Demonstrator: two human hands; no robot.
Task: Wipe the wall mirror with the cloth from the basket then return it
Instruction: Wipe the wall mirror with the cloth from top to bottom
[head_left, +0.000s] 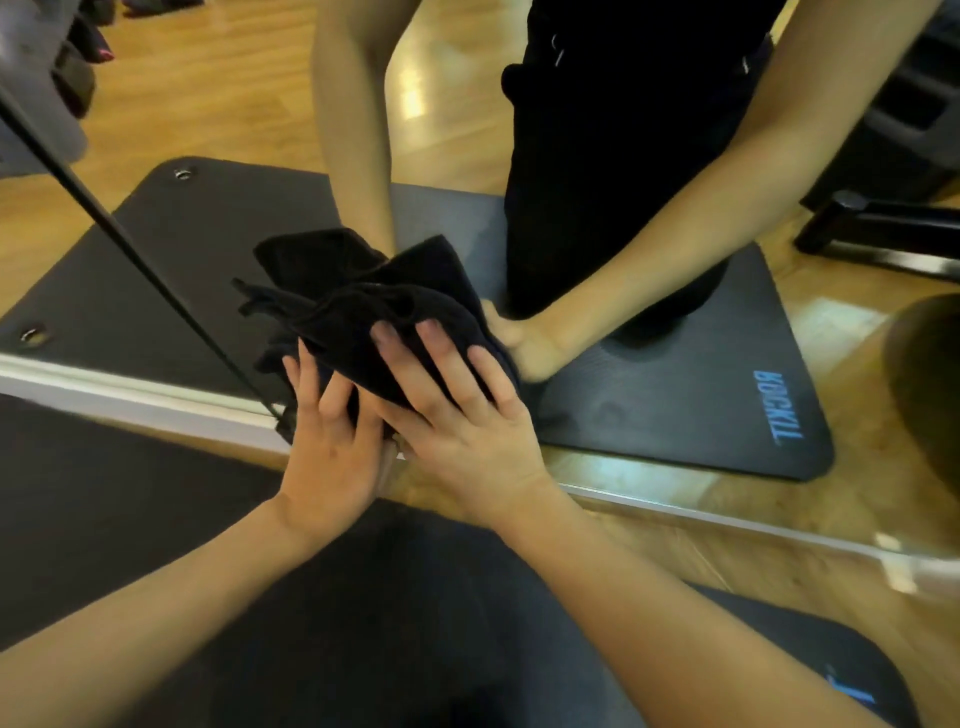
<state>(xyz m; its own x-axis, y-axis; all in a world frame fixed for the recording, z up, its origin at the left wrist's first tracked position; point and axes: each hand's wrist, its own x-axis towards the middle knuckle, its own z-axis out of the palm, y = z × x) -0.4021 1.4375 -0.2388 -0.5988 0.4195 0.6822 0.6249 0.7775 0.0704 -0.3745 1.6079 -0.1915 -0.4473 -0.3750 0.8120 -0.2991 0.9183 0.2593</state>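
nearest the camera, two bare forearms came in over the dark exercise mat (363, 597) on the wood floor. the left hand (327, 447) lay flat, fingers spread, its palm pressed to the lower edge of the black cloth (374, 312). the right hand (457, 410) was also flat and spread, pushing the bunched cloth against the wall mirror (649, 483) low down, just above its pale bottom frame. to wipe well, i judged, they needed even pressure and overlapping passes. the count: one cloth, two hands, one mirror, one mat plus its reflection, two reflected arms beyond. no basket was in view.
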